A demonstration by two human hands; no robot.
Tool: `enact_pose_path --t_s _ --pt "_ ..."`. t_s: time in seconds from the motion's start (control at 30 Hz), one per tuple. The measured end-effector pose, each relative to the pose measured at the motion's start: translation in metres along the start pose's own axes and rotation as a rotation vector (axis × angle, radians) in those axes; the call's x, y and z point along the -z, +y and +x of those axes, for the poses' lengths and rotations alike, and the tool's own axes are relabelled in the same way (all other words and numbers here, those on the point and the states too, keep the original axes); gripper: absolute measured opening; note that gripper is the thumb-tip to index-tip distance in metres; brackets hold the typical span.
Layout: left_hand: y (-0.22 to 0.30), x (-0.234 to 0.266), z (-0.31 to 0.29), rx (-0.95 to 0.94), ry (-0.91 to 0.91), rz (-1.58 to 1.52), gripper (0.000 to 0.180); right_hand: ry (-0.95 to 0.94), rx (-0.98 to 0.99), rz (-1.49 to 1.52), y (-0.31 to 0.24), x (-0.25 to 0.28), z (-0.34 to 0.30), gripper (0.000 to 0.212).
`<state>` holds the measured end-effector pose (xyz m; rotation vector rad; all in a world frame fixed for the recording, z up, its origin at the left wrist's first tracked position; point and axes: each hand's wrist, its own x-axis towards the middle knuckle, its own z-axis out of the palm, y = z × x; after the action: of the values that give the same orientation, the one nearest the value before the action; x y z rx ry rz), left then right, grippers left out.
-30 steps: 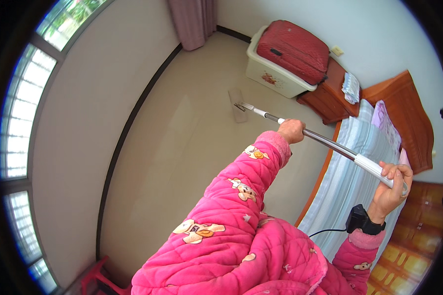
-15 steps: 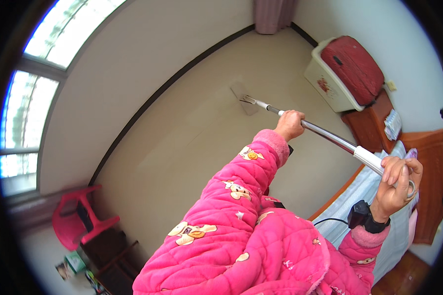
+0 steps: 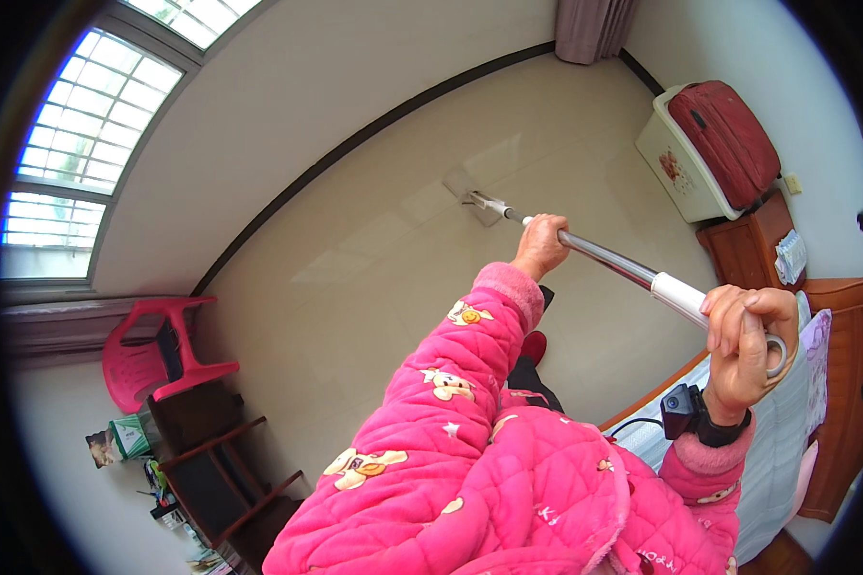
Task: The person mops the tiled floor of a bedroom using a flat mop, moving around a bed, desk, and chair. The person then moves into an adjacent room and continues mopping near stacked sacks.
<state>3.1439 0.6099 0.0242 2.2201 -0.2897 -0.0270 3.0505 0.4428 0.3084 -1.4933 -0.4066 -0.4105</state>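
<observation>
Flat mop with silver metal pole, slanting down-left across the middle; its thin, greyish rectangular mop head lies on the glossy beige tiled floor. Left to right: head, white plastic joint, shiny pole, white cylindrical grip, grey ring at the end. Left hand closed round the pole; right hand wrapped round the grip by the ring, boxy black device strapped to the wrist.

Around, left to right: barred window, bright pink plastic chair, dark brown wooden furniture near it. Pink quilted sleeve blocks much of the lower middle; red shoe on the floor just beside it. Cream plastic bin with red suitcase on top, reddish-brown wooden nightstand, folded blue-and-white cloth on its surface, bed with pale blue striped sheet.

Markings: green-and-white box at left, print too small to read; white lettering on the jacket front, partly creased; red floral motif on the bin.
</observation>
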Motion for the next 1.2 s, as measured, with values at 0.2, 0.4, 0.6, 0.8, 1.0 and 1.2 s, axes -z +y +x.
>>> enact_pose_path --t_s 0.2,0.4,0.6,0.8,1.0,1.2 --pt "-0.04 0.097 -0.094 -0.041 0.049 -0.053 0.007 -0.037 0.018 0.01 -0.053 -0.122 -0.044 0.014" --pt "-0.071 0.158 -0.171 -0.096 0.072 -0.065 0.007 -0.055 0.011 0.02 -0.091 -0.2 -0.093 0.019" --pt "-0.082 0.195 -0.228 -0.037 0.061 -0.045 0.008 -0.026 -0.028 0.058 -0.12 -0.247 -0.116 0.015" --pt "-0.081 0.199 -0.278 0.017 0.086 -0.013 0.011 0.004 -0.116 0.162 -0.133 -0.238 -0.14 0.013" --pt "-0.057 0.161 -0.311 0.134 -0.222 0.119 0.015 0.329 -0.265 0.269 -0.131 -0.171 -0.188 0.007" --pt "-0.006 0.074 -0.359 -0.112 -0.564 0.127 0.017 0.737 -0.121 0.338 -0.18 -0.065 -0.294 0.006"
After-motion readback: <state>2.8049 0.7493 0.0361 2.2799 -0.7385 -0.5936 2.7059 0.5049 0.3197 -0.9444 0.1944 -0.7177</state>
